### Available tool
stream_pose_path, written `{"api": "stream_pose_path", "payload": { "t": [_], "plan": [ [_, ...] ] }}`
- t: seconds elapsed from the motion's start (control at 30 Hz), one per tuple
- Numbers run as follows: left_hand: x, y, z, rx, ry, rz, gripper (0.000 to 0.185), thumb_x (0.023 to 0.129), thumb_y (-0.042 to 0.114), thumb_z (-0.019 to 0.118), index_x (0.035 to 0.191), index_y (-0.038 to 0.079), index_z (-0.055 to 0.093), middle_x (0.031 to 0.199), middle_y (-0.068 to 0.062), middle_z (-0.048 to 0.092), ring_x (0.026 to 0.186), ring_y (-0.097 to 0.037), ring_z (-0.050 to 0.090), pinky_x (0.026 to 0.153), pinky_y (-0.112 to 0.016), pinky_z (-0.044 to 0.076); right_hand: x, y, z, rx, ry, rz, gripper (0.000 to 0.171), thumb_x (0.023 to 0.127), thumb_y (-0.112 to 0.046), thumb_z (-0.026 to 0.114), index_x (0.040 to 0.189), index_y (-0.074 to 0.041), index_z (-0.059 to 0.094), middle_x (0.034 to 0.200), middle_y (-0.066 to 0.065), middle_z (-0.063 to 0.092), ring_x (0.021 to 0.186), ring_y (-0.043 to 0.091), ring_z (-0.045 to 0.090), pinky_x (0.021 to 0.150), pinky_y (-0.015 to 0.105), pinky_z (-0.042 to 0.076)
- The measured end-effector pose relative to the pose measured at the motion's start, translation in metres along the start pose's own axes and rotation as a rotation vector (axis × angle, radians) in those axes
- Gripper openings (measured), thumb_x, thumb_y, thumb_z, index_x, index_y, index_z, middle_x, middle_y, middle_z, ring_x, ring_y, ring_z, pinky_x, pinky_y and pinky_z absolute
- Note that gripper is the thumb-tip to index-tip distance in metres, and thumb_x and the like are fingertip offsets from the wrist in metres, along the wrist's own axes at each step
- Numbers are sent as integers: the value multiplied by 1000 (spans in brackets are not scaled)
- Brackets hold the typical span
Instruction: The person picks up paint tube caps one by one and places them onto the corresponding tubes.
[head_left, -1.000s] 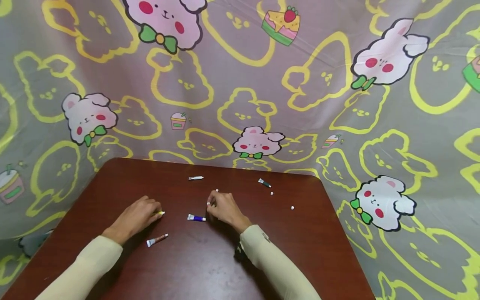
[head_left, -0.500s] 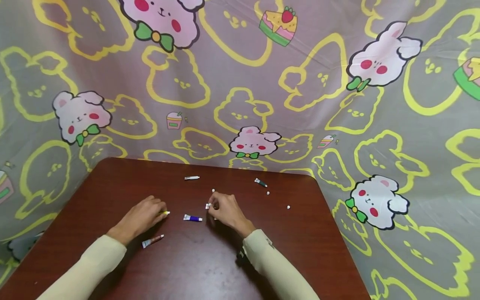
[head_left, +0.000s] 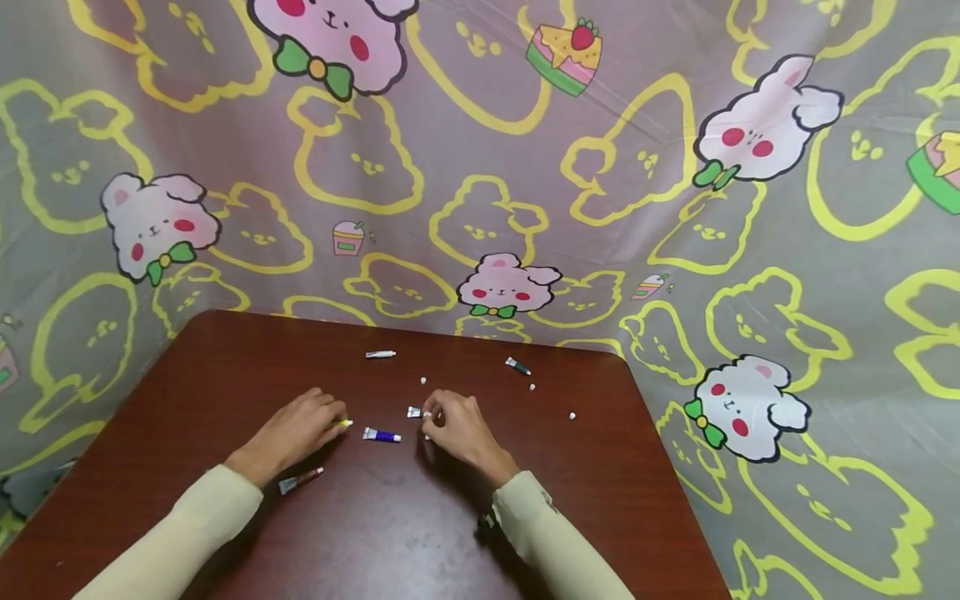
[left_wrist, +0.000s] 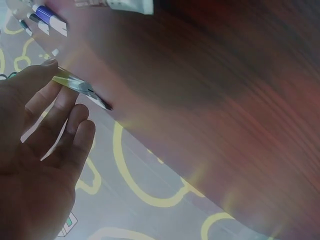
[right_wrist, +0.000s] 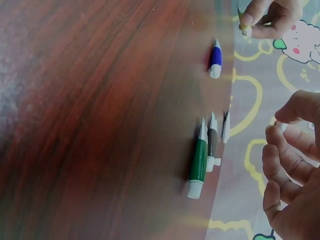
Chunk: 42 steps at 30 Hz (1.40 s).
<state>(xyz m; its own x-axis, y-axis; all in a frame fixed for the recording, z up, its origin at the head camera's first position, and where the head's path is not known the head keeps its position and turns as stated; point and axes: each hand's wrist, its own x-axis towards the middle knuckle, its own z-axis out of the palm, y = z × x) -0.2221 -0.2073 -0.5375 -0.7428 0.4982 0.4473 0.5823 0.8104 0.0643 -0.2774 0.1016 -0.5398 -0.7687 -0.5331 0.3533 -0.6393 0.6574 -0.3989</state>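
Both hands rest on the brown table (head_left: 390, 533) in the head view: the left hand (head_left: 296, 432) pinches a small yellow tube (head_left: 342, 423), the right hand (head_left: 459, 427) pinches a white-capped tube (head_left: 415, 412), and a blue tube (head_left: 381, 434) lies between them. From the left wrist, fingertips (left_wrist: 50, 65) grip that yellow tube (left_wrist: 75, 86) near the table's edge. From the right wrist, the curled fingers (right_wrist: 280, 160) hide what they hold, beside a green tube (right_wrist: 198, 160).

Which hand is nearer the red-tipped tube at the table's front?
Left. The left hand sits just behind the red-tipped tube; the right hand is farther right.
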Motion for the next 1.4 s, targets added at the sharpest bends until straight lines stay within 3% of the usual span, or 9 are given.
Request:
{"api": "stream_pose_path", "payload": {
  "t": [0.17, 0.4, 0.67, 0.93, 1.1, 1.4],
  "plan": [
    [4, 4, 0, 14, -16, 14, 21, 88, 15, 89, 89, 13, 68, 84, -1, 71, 83, -25, 66, 99, -49, 58, -3, -4, -5, 2, 3, -7, 11, 88, -18, 74, 99, -16, 74, 92, -4, 75, 87, 10, 70, 89, 38, 51],
    [12, 9, -2, 6, -29, 33, 21, 88, 15, 89, 89, 14, 68, 84, 0, 71, 83, -23, 63, 98, -48, 57, -11, -9, -6, -3, 5, 10, 11, 89, -18, 74, 99, -16, 76, 92, -3, 72, 86, 10, 69, 86, 34, 47],
    [16, 17, 2, -19, -8, 48, 22, 88, 15, 90, 89, 13, 68, 83, 1, 70, 82, -21, 61, 99, -50, 58, -17, -14, -5, 17, -17, -9, 11, 90, -15, 70, 99, -16, 77, 94, -3, 76, 82, 11, 70, 82, 30, 52],
    [18, 23, 7, -33, 28, 84, 24, 85, 16, 92, 88, 14, 68, 82, 3, 69, 80, -19, 59, 82, -40, 54, -22, -16, -2, 49, -22, 16, 16, 88, -12, 74, 104, -15, 76, 97, -3, 79, 87, 12, 72, 81, 27, 56],
    [20, 30, 7, -36, 33, 95, 25, 84, 15, 92, 88, 14, 68, 82, 3, 68, 80, -19, 58, 82, -40, 54, -25, -19, 0, 50, -23, 18, 17, 87, -12, 75, 104, -16, 74, 96, -3, 77, 86, 9, 69, 78, 24, 55],
    [24, 43, 8, -23, 27, 120, 25, 85, 16, 92, 91, 12, 69, 85, 1, 69, 84, -20, 60, 96, -45, 59, -28, -22, 2, 44, -35, -10, 17, 88, -11, 78, 103, -17, 74, 95, -5, 77, 80, 4, 66, 76, 19, 51]
  ]
}}
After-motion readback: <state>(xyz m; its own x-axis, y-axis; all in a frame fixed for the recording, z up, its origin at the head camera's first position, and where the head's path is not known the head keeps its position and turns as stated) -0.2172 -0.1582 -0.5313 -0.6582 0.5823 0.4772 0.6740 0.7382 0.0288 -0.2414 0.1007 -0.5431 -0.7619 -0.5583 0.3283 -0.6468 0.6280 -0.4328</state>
